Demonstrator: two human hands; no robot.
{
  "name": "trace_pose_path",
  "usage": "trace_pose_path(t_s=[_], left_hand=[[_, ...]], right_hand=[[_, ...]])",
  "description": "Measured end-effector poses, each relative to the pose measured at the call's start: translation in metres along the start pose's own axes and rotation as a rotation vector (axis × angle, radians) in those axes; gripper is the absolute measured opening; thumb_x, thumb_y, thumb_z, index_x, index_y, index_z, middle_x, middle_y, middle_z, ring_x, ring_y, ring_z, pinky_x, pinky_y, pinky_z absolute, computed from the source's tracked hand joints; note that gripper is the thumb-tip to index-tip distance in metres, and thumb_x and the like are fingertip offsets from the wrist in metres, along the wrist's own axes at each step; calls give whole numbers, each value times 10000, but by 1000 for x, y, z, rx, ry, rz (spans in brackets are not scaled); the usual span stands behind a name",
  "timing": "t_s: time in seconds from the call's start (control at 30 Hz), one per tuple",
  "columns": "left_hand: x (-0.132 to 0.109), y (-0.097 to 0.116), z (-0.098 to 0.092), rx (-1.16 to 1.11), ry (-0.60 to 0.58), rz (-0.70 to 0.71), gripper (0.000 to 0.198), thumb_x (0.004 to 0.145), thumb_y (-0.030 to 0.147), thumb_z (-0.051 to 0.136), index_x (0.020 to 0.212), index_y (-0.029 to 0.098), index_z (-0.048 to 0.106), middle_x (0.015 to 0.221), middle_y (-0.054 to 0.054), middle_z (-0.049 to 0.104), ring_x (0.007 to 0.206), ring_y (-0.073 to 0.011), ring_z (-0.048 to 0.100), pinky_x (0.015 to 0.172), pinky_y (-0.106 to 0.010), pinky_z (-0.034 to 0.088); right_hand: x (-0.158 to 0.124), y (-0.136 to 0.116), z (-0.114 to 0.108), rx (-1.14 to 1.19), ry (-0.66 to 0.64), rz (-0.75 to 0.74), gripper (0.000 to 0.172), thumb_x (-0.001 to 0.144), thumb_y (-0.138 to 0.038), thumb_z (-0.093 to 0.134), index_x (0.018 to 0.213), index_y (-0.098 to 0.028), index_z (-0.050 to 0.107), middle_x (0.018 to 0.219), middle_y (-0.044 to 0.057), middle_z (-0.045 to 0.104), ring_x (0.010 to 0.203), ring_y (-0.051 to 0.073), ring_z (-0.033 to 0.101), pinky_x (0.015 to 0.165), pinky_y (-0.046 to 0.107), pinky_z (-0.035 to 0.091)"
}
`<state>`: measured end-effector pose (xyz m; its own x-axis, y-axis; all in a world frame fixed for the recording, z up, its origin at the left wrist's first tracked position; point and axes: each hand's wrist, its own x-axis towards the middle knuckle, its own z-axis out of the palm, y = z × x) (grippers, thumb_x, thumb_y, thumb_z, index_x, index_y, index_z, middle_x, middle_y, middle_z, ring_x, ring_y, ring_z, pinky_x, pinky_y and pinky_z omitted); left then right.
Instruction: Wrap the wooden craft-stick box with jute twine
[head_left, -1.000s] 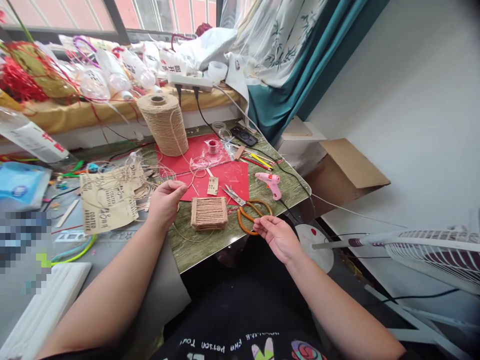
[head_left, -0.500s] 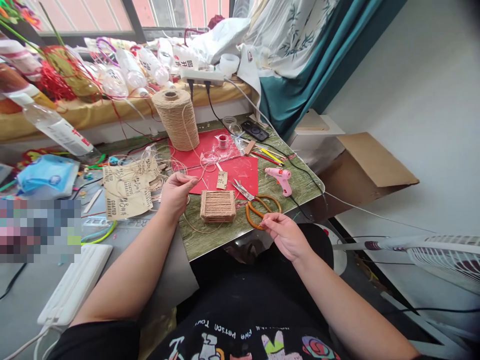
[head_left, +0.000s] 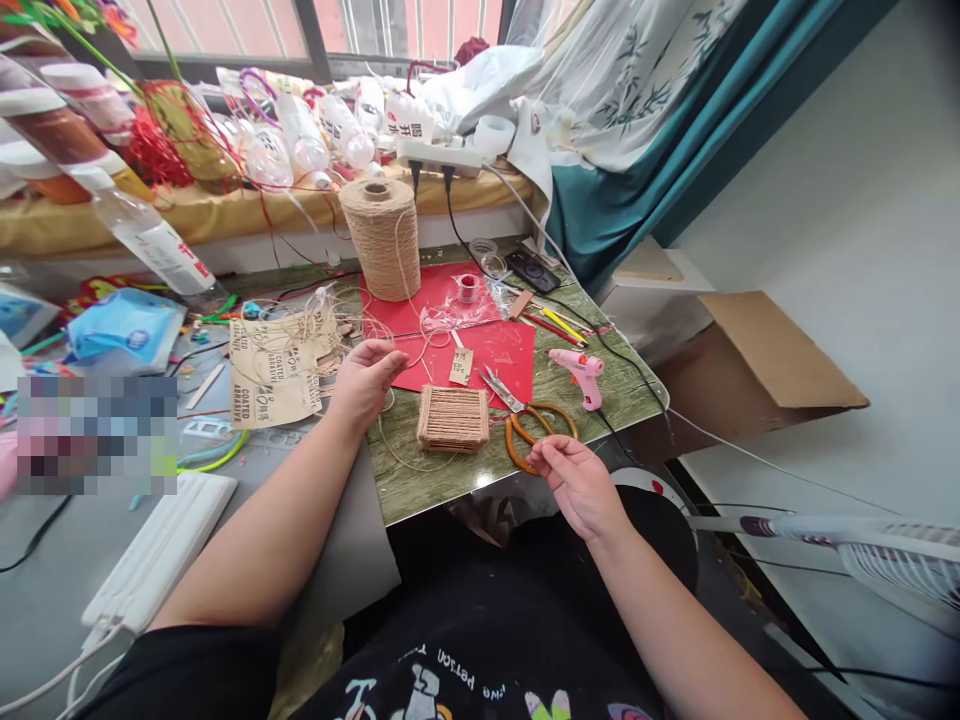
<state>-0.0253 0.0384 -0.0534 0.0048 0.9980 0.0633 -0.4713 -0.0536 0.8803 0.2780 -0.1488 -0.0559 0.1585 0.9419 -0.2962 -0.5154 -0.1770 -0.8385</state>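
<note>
My left hand (head_left: 367,388) is closed in a pinch over the table, left of a small twine-wrapped box (head_left: 453,418). A strand of jute twine (head_left: 426,352) meets its fingertips. More twine curves on the tabletop between this hand and the box. Thumb and fingers of my right hand (head_left: 576,487) are also pinched together, in front of the scissors (head_left: 551,408); whatever they hold is too small to make out. The scissors lie with blades spread, beside the box. Behind the box stands a large spool of jute twine (head_left: 381,245).
A pink glue gun (head_left: 582,375) rests right of the scissors, its cord trailing off the edge. Red sheets (head_left: 517,345) lie behind the box. Sandpaper pieces (head_left: 271,375) are at left, a white power strip (head_left: 161,550) nearer me. A cardboard box (head_left: 780,350) and fan (head_left: 892,560) stand right.
The view has turned slightly left, so the table things appear farther right. Both hands keep their pinches, and the box and scissors stay in place on the table.
</note>
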Motion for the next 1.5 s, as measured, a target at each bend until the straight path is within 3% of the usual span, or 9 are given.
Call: trace_pose_path(t_s=[0.13, 0.37, 0.53, 0.7, 0.87, 1.1, 1.23, 1.4, 1.5], left_hand=[[2, 6, 1, -38, -15, 25, 326, 828, 332, 861, 1099, 210, 727, 702, 50, 587, 658, -69, 607, 722, -206, 568], [1, 5, 2, 13, -66, 84, 191, 963, 362, 713, 1083, 215, 725, 551, 106, 308, 468, -68, 309, 591, -205, 484], [-6, 4, 4, 210, -110, 137, 408, 840, 385, 842, 1202, 261, 699, 789, 16, 614, 701, -103, 581, 720, -239, 530], [-16, 0, 3, 498, -135, 153, 287, 892, 471, 776, 894, 186, 744, 634, 20, 595, 536, -94, 496, 538, -230, 406], [-17, -2, -2, 550, -111, 206, 301, 849, 484, 818, 886, 196, 736, 763, -7, 667, 664, -125, 569, 629, -250, 437], [-23, 2, -2, 608, -71, 294, 560, 1002, 541, 607, 571, 189, 548, 549, 18, 468, 532, -114, 423, 572, -274, 365], [-21, 7, 13, 609, -119, 344, 283, 965, 499, 683, 1026, 224, 708, 827, -16, 633, 751, -138, 574, 735, -268, 476], [-34, 31, 18, 655, -386, 248, 442, 951, 555, 665, 1224, 212, 723, 1154, -141, 715, 1074, -248, 677, 932, -378, 540], [-58, 43, 18, 839, -580, 263, 751, 826, 557, 811, 1476, 276, 562, 1524, -173, 544, 1429, -355, 500, 1140, -507, 452]], right_hand=[[-2, 0, -3, -22, 13, -24, 222, 752, -291, 949, 810, -199, 755, 862, -1, 724, 789, 125, 693, 814, 264, 594], [-8, -10, -13, 8, -65, -63, 284, 844, -358, 876, 720, -196, 677, 696, -24, 597, 685, 117, 582, 702, 252, 537], [-6, -7, -2, -101, -8, -112, 270, 918, -415, 796, 770, -207, 706, 731, -6, 641, 701, 134, 612, 718, 276, 542], [20, -8, 26, -184, -7, -171, 223, 754, -312, 944, 842, -202, 771, 843, 5, 726, 741, 124, 654, 754, 254, 549], [45, -14, 55, 12, -50, -93, 298, 657, -321, 999, 756, -196, 747, 768, -11, 714, 662, 107, 649, 668, 225, 561], [43, -19, 43, 87, -83, -18, 303, 685, -328, 991, 733, -185, 728, 735, -14, 706, 649, 93, 651, 662, 197, 580], [37, -15, 27, 58, -39, 14, 277, 695, -322, 984, 768, -182, 757, 795, 8, 757, 689, 118, 698, 707, 238, 619], [24, -15, 14, -6, -37, -3, 246, 724, -320, 969, 811, -181, 787, 872, 35, 798, 766, 144, 748, 811, 284, 637], [18, -17, 6, -42, -35, -7, 267, 718, -342, 972, 840, -185, 793, 898, 44, 810, 783, 159, 763, 820, 305, 639]])
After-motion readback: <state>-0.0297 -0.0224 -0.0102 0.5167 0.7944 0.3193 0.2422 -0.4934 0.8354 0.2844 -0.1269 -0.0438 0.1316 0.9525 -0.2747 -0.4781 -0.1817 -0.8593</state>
